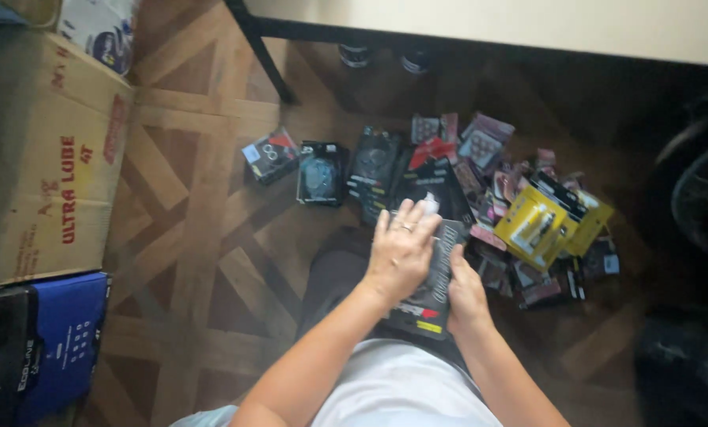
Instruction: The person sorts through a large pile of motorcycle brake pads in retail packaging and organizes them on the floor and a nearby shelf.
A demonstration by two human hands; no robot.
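Observation:
My left hand [400, 247] lies flat, fingers spread, on top of a black blister pack [437, 286] that rests on my lap. A ring shows on one finger. My right hand [466, 298] grips the pack's right edge from below. The pack is dark with a grey panel and a red-and-yellow strip at its near end. Just beyond it on the wooden floor [204, 237] lies a heap of similar small packaged items [480, 190].
A yellow box [537, 225] sits on the heap's right side. Three dark packs [322, 172] lie in a row at the left of it. A large cardboard carton [41, 150] and a blue box [61, 340] stand at left. A table [528, 24] with black legs spans the top.

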